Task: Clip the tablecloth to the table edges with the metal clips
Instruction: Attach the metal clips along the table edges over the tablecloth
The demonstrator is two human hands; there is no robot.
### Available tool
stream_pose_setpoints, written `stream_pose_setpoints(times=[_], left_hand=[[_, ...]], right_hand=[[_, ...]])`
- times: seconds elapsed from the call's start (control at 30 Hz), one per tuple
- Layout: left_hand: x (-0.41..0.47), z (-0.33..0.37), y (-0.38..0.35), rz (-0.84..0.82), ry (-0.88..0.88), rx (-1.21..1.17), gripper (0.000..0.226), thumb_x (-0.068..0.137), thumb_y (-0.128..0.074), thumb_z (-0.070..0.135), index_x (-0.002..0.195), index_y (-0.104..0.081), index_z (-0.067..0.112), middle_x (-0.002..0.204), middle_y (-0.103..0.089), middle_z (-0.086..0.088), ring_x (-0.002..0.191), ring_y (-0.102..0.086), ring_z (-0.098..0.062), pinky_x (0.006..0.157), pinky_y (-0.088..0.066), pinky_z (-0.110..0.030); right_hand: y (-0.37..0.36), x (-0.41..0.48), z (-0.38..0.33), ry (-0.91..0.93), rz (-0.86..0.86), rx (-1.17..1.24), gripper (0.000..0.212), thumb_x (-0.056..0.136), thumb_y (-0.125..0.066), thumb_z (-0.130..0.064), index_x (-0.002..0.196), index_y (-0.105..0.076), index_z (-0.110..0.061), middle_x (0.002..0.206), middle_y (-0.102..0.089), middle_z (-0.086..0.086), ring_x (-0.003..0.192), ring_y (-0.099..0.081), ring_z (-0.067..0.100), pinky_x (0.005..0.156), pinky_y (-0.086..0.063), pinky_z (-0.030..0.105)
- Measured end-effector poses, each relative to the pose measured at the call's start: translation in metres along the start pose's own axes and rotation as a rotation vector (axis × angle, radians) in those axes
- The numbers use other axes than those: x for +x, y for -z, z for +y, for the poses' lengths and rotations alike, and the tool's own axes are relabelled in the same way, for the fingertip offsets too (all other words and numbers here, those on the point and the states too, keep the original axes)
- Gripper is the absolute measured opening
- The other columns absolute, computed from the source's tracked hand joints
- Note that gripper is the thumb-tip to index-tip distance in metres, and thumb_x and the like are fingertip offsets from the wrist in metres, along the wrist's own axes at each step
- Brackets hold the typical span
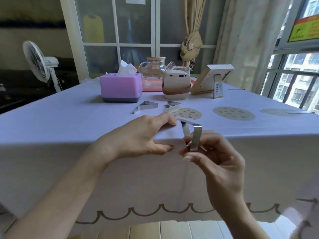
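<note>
Clutter lines the far side of the table: I count one purple tissue box (120,88) with a tissue poking up, one glass jug (153,68) on a pink tray (151,85), one small beige device (176,85) with ports along its top, and one picture frame (210,78) seen from behind on its stand. None of it reaches the near edge where I am working. A standing fan (39,61) is off to the far left and a tied curtain (191,44) hangs behind the jug.

The barcode label (218,89) on the frame's stand and the red and yellow window sticker (305,28) both carry writing too blurred for me to read.

The lavender tablecloth (69,121) shows three printed dotted circles (233,113) toward the right. Two spare clips (145,106) lie loose near the middle, just beyond my hands. Two thin metal strips (300,112) on the right side look like clip tops, though I cannot be sure.

My left hand (146,135) pinches the cloth at the near table edge, fingers on top, thumb underneath. My right hand (215,152) grips the lower part of one metal clip (197,135) between thumb and curled fingers. The clip straddles the near edge, its upper arm lying on the tabletop and touching my left fingertips.
</note>
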State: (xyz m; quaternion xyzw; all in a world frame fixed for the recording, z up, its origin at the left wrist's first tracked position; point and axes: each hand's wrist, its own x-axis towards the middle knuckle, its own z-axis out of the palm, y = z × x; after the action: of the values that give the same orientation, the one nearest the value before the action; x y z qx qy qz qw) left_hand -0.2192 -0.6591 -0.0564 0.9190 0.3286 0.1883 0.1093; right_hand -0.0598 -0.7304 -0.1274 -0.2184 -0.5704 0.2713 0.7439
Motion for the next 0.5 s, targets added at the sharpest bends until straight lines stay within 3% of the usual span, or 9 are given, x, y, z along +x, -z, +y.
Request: stream_pose_setpoints(times=[0.1, 0.17, 0.27, 0.5], left_hand=[[0.000, 0.000, 0.000, 0.024, -0.026, -0.068, 0.052, 0.078, -0.073, 0.027, 0.122, -0.046, 0.029, 0.134, -0.051, 0.015, 0.121, -0.044, 0.009, 0.104, -0.037, -0.018], [-0.002, 0.001, 0.000, 0.049, -0.068, -0.034, 0.055, 0.078, -0.072, 0.023, 0.126, -0.046, 0.029, 0.133, -0.054, 0.012, 0.121, -0.048, 0.004, 0.104, -0.040, -0.026], [-0.005, 0.003, -0.002, 0.087, -0.109, 0.028, 0.051, 0.079, -0.070, 0.020, 0.123, -0.047, 0.031, 0.127, -0.057, 0.013, 0.115, -0.054, -0.002, 0.096, -0.046, -0.032], [-0.007, 0.003, 0.000, 0.082, -0.160, 0.053, 0.045, 0.077, -0.067, 0.013, 0.119, -0.053, 0.024, 0.127, -0.058, 0.009, 0.112, -0.056, -0.005, 0.095, -0.046, -0.029]], right_hand=[[-0.003, -0.007, 0.011, 0.009, 0.043, 0.027, 0.021, 0.061, -0.081, -0.019, 0.076, -0.066, -0.022, 0.082, -0.068, 0.002, 0.069, -0.070, 0.021, 0.068, -0.054, 0.025], [-0.005, -0.011, 0.014, 0.015, 0.064, 0.012, 0.021, 0.062, -0.080, -0.020, 0.076, -0.065, -0.025, 0.082, -0.068, 0.001, 0.070, -0.070, 0.023, 0.069, -0.054, 0.026], [-0.007, -0.017, 0.018, 0.059, 0.084, -0.053, 0.013, 0.068, -0.071, -0.009, 0.076, -0.063, -0.014, 0.079, -0.064, -0.002, 0.069, -0.066, 0.023, 0.068, -0.054, 0.026], [-0.004, -0.020, 0.028, 0.224, 0.011, -0.275, 0.019, 0.073, -0.071, -0.002, 0.088, -0.062, -0.007, 0.091, -0.059, 0.003, 0.082, -0.063, 0.016, 0.072, -0.053, 0.024]])
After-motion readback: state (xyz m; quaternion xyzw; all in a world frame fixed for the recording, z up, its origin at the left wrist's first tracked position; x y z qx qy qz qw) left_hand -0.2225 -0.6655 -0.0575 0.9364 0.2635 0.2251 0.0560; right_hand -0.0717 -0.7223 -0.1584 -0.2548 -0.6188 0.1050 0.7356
